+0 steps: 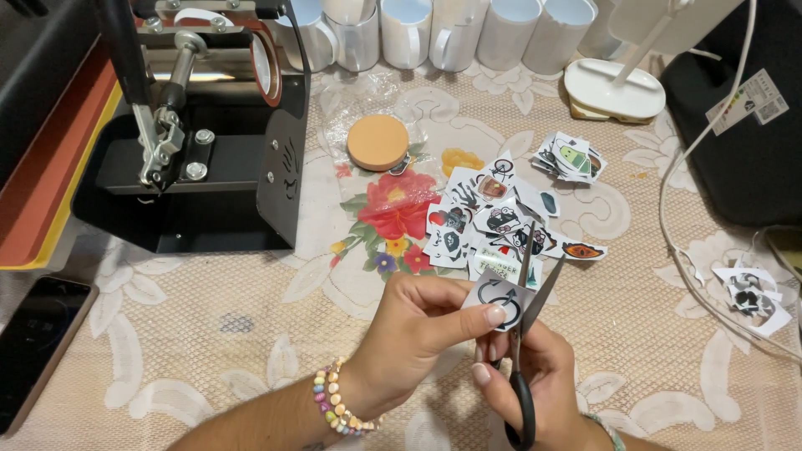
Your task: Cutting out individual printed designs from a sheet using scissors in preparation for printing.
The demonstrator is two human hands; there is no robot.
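Lace-covered desk (167, 351): your left hand (418, 330) pinches the paper cutout (499, 298), right hand (535, 376) grips open scissors (528, 334); closing carelessly could nick your thumb.

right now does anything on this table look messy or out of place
Nothing looks damaged or spilled. The cut paper stickers lie in a loose, overlapping heap rather than stacked, with smaller scatters near the lamp base and at the table's right edge.

scissors (528, 334) handles: running off the bottom edge | white mugs (434, 29) behind mug press (209, 125): tops getting cropped | cut-out (499, 301) print: too small
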